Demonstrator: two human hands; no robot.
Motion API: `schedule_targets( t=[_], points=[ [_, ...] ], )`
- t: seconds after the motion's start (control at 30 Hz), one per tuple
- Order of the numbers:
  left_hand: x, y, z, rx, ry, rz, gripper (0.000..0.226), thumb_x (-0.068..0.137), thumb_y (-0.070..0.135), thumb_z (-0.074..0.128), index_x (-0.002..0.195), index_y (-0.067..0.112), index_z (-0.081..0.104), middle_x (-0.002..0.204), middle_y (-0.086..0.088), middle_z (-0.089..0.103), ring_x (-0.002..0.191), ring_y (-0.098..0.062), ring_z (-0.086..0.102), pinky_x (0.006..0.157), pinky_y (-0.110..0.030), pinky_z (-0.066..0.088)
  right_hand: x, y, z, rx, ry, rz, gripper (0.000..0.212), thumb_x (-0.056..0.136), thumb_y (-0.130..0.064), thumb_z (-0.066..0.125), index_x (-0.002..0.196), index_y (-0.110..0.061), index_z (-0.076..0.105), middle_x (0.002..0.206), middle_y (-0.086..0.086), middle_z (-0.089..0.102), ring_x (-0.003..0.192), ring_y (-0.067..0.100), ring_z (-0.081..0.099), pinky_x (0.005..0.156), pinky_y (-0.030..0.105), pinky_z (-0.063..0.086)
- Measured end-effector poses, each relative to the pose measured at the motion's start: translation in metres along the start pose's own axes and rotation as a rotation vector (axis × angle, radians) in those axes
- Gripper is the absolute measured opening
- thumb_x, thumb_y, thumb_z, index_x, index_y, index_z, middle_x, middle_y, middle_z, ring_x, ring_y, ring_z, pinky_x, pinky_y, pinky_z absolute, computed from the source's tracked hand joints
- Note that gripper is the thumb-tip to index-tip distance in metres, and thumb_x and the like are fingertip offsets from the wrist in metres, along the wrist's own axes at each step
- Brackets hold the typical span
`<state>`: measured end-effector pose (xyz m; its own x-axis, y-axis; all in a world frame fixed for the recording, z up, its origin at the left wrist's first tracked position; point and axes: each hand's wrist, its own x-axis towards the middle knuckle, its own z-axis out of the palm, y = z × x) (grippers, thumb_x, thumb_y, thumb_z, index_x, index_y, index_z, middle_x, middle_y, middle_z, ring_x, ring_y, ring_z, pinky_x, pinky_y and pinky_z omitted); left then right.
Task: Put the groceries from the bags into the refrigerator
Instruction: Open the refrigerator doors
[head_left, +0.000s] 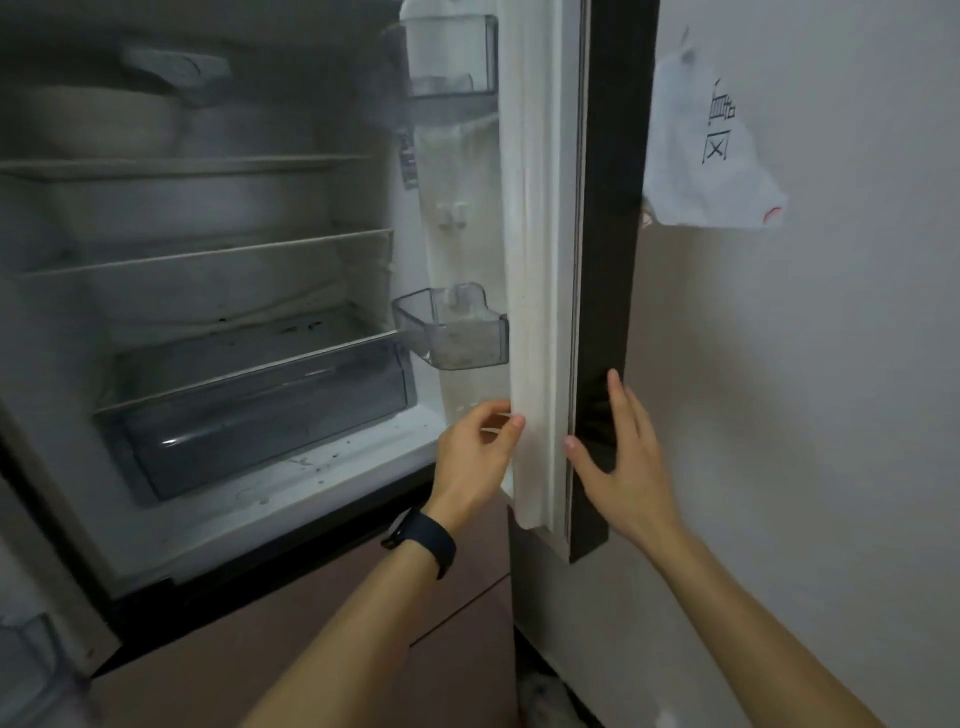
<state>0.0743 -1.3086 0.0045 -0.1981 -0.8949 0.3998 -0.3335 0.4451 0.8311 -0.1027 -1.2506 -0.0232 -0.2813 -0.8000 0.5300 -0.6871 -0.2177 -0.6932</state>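
Note:
The refrigerator (218, 291) stands open, with bare glass shelves and a clear drawer (260, 415) at the bottom. Its door (545, 260) swings out to the right, white inside with a black outer edge. My left hand (475, 452), a black band on its wrist, curls its fingers round the door's inner white edge near the bottom. My right hand (623, 462) lies with straight fingers on the door's black outer face. No groceries or bags are in view.
Two clear door bins (457, 332) (452, 57) hang on the door's inside. A white plastic bag (711, 150) with black print hangs on the wall behind the door. Brown lower fridge doors (322, 639) sit under the open compartment. The pale wall fills the right side.

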Motion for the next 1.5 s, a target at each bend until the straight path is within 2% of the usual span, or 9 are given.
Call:
schedule_targets(
  t=[0.1, 0.23, 0.4, 0.5, 0.63, 0.77, 1.03, 1.3, 1.5],
  points=[
    [0.010, 0.010, 0.025, 0.013, -0.036, 0.031, 0.026, 0.099, 0.035, 0.060, 0.121, 0.023, 0.063, 0.103, 0.015, 0.062, 0.097, 0.000, 0.060, 0.081, -0.013, 0.048, 0.012, 0.013, -0.010, -0.046, -0.026, 0.030, 0.093, 0.092, -0.054, 0.060, 0.155, -0.047, -0.009, 0.168, -0.005, -0.001, 0.151, 0.020, 0.016, 0.115, 0.040, 0.023],
    [0.023, 0.011, 0.054, 0.016, -0.044, 0.052, 0.022, 0.098, 0.038, 0.062, 0.117, 0.027, 0.063, 0.103, 0.016, 0.065, 0.095, 0.002, 0.062, 0.089, -0.026, 0.055, 0.033, 0.035, -0.024, -0.103, -0.037, 0.026, 0.087, 0.098, -0.046, 0.055, 0.155, -0.044, -0.011, 0.168, -0.002, 0.005, 0.148, 0.025, 0.028, 0.114, 0.043, 0.033],
    [0.031, 0.012, 0.077, 0.069, -0.078, 0.084, 0.040, 0.096, 0.035, 0.064, 0.135, 0.034, 0.054, 0.110, 0.014, 0.065, 0.086, 0.006, 0.060, 0.073, -0.006, 0.046, 0.048, 0.054, -0.030, -0.127, -0.055, 0.005, 0.080, 0.103, -0.039, 0.048, 0.156, -0.039, -0.011, 0.168, 0.000, 0.008, 0.145, 0.026, 0.035, 0.113, 0.044, 0.037],
    [0.031, 0.012, 0.090, 0.062, -0.036, 0.094, 0.044, 0.097, 0.032, 0.064, 0.138, 0.037, 0.051, 0.106, 0.016, 0.062, 0.080, 0.006, 0.061, 0.075, -0.015, 0.052, 0.056, 0.066, -0.029, -0.124, -0.044, -0.006, 0.079, 0.104, -0.038, 0.046, 0.156, -0.040, -0.012, 0.168, -0.002, 0.011, 0.143, 0.028, 0.038, 0.110, 0.048, 0.042],
    [0.039, 0.012, 0.103, 0.049, -0.020, 0.095, 0.043, 0.095, 0.031, 0.066, 0.136, 0.035, 0.054, 0.114, 0.009, 0.067, 0.088, -0.002, 0.064, 0.085, -0.024, 0.056, 0.066, 0.079, -0.030, -0.123, -0.037, -0.013, 0.076, 0.104, -0.037, 0.045, 0.155, -0.044, -0.012, 0.164, 0.003, 0.026, 0.132, 0.030, 0.051, 0.102, 0.050, 0.049],
    [0.050, 0.016, 0.116, 0.067, -0.023, 0.100, 0.041, 0.095, 0.031, 0.067, 0.135, 0.031, 0.056, 0.120, 0.003, 0.069, 0.091, 0.000, 0.063, 0.079, -0.012, 0.051, 0.078, 0.091, -0.032, -0.133, -0.046, -0.014, 0.076, 0.105, -0.037, 0.044, 0.149, -0.051, -0.016, 0.155, 0.007, 0.042, 0.124, 0.031, 0.056, 0.099, 0.047, 0.052],
    [0.059, 0.020, 0.132, 0.096, 0.001, 0.044, 0.042, 0.094, 0.035, 0.068, 0.135, 0.032, 0.056, 0.118, 0.006, 0.069, 0.078, 0.012, 0.059, 0.066, 0.001, 0.044, 0.093, 0.106, -0.034, -0.138, -0.075, 0.007, 0.073, 0.106, -0.032, 0.043, 0.157, -0.039, -0.008, 0.153, 0.009, 0.044, 0.124, 0.034, 0.056, 0.099, 0.045, 0.050],
    [0.056, 0.028, 0.136, 0.153, -0.006, 0.035, 0.050, 0.097, 0.027, 0.064, 0.143, 0.033, 0.048, 0.123, 0.006, 0.067, 0.087, -0.006, 0.068, 0.080, -0.018, 0.054, 0.095, 0.113, -0.042, -0.122, -0.087, -0.014, 0.073, 0.104, -0.031, 0.048, 0.160, -0.035, 0.001, 0.152, 0.005, 0.046, 0.125, 0.027, 0.056, 0.100, 0.038, 0.048],
    [0.009, 0.010, 0.108, 0.235, -0.117, -0.057, 0.046, 0.096, 0.033, 0.062, 0.140, 0.035, 0.051, 0.131, 0.013, 0.057, 0.114, -0.005, 0.057, 0.091, -0.020, 0.047, 0.029, 0.107, -0.045, -0.003, 0.003, -0.001, 0.049, 0.101, -0.028, 0.056, 0.148, -0.029, 0.043, 0.143, -0.005, 0.051, 0.129, 0.015, 0.050, 0.100, 0.021, 0.036]
  ],
)
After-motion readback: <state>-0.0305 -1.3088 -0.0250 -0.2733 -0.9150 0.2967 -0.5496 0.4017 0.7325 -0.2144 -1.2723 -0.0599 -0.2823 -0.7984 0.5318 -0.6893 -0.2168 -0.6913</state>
